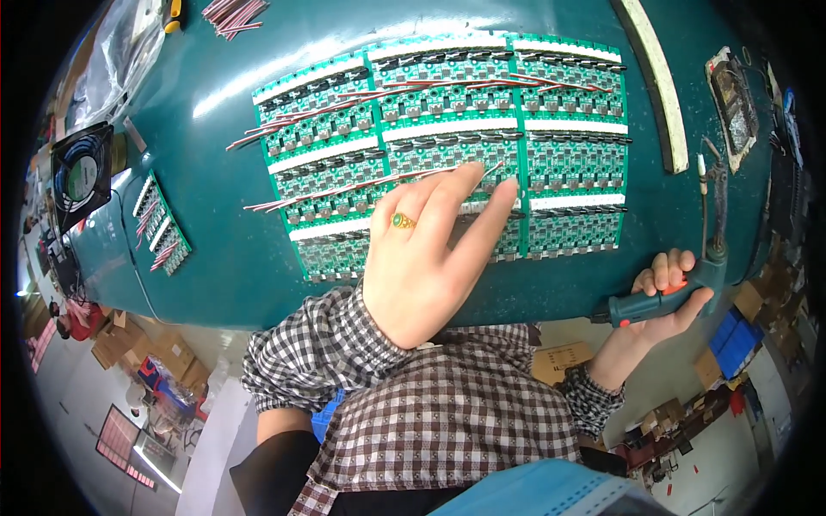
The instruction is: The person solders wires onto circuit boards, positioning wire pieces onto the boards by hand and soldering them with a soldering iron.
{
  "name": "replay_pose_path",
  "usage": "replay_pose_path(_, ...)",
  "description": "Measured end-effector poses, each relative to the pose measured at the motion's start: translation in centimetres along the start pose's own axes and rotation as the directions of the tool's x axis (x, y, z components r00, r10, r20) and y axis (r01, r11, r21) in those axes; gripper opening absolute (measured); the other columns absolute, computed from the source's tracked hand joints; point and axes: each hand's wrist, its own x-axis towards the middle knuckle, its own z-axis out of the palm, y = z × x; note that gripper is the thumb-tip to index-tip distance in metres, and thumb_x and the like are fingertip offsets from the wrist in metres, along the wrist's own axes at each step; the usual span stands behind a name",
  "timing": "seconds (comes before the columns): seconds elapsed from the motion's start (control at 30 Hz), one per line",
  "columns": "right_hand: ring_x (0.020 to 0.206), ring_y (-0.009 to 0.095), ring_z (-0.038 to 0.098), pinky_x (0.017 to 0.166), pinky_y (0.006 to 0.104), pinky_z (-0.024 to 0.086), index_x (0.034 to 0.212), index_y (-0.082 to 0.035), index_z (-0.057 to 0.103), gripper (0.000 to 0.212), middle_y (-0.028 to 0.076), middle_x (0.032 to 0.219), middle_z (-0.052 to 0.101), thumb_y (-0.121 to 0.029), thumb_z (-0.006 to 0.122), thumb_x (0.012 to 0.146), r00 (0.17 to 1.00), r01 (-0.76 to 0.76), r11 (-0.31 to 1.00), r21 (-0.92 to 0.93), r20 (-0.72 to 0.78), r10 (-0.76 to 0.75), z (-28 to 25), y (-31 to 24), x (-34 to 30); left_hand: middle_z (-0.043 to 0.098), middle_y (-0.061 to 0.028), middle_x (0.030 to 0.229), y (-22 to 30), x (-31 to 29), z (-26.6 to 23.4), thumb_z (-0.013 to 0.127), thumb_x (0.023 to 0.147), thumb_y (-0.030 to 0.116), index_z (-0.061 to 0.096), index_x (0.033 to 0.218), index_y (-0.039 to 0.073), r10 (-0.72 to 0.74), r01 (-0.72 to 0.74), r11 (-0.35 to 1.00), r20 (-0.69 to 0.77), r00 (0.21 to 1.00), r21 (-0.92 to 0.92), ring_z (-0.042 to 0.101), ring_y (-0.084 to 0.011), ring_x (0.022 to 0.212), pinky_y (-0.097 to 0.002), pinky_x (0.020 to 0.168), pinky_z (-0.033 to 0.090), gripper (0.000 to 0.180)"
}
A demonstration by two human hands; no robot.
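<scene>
A: Where does the grid of green rectangular circuit boards [482, 129] lie?

B: Flat on the dark teal desk [232, 249], in three columns, reaching from the middle of the desk toward its far side. Thin red and white wires [318, 112] run slantwise across the left and middle columns.

A: And the left hand [426, 258]?

B: It is over the lower middle of the grid, the fingers [495, 219] stretched out and close together, their tips at the boards. A gold ring with a green stone [403, 221] sits on one finger. Whether the tips pinch a wire cannot be told.

A: The right hand [658, 297]?

B: It is off the near right edge of the desk, wrapped around the teal handle of a soldering iron [680, 288], whose shaft rises over the desk just right of the boards.

A: How much room is there around the boards?

B: A bare band of desk lies left of the grid and along the near edge. On the right, a narrow strip separates the grid from a long pale curved bar [658, 82]. Beyond it is a small tray [731, 103] near the far right edge.

A: And farther out?

B: A smaller green board panel [162, 224] lies near the left edge, well apart from the grid, with a black square fan [82, 168] just past it. A loose bundle of red wires [232, 15] lies at the far left. Below the desk edge, brown cardboard boxes [146, 348] stand on the pale floor [86, 404], and blue crates [736, 340] stand to the right.
</scene>
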Motion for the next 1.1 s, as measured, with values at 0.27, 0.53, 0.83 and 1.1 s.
replay_pose_path(0.27, 0.088, 0.022, 0.056, 0.090, 0.0414, 0.046, 0.110, 0.000, 0.044, 0.047, 0.006, 0.088, 0.051, -0.041, 0.052, 0.091, 0.999, -0.015, 1.000, -0.012, 0.042, 0.016, 1.4, 0.2, 0.4, 0.046, -0.0135, 0.131, -0.1, -0.5, -2.5, 0.075, 0.065, 0.014, 0.058, 0.121, 0.016, -0.006, 0.003, 0.995, 0.029, 1.000, 0.096, 0.045, -0.0311, 0.120, -0.0517, 0.099, 0.032, 0.058)
replay_pose_path(0.53, 0.095, 0.028, 0.060, 0.110, 0.0565, 0.014, 0.122, 0.000, 0.046, 0.048, 0.006, 0.089, 0.059, -0.038, 0.048, 0.092, 0.986, 0.126, 0.963, -0.239, 0.139, -0.094, 2.7, 2.3, 3.3, 0.027, -0.0136, 0.146, -2.8, 0.2, -2.8, 0.066, 0.072, 0.047, 0.042, 0.136, 0.024, -0.040, -0.002, 0.989, 0.277, 0.960, 0.149, 0.022, -0.0361, 0.135, -0.0585, 0.106, 0.012, 0.072)
replay_pose_path(0.83, 0.092, 0.025, 0.059, 0.113, 0.0503, 0.016, 0.100, 0.003, 0.048, 0.040, 0.007, 0.081, 0.055, -0.036, 0.048, 0.093, 0.997, 0.075, 0.960, -0.272, -0.003, -0.079, 3.8, 2.8, 2.5, 0.036, -0.0154, 0.139, -3.5, -0.1, -3.3, 0.066, 0.078, 0.033, 0.046, 0.132, 0.019, 0.065, -0.063, 0.998, 0.122, 0.990, -0.018, 0.034, -0.0363, 0.129, -0.0575, 0.103, 0.025, 0.060)
replay_pose_path(1.1, 0.081, 0.022, 0.057, 0.107, 0.0490, 0.031, 0.098, 0.002, 0.049, 0.037, 0.007, 0.083, 0.051, -0.035, 0.047, 0.094, 0.996, 0.074, 0.975, -0.207, -0.038, -0.084, 1.9, 2.5, 2.9, 0.058, -0.0088, 0.099, -16.5, 5.2, -8.6, 0.060, 0.078, 0.004, 0.061, 0.096, 0.009, -0.144, 0.220, 0.966, -0.423, 0.895, 0.136, 0.057, -0.0310, 0.091, -0.0370, 0.078, 0.047, 0.019)
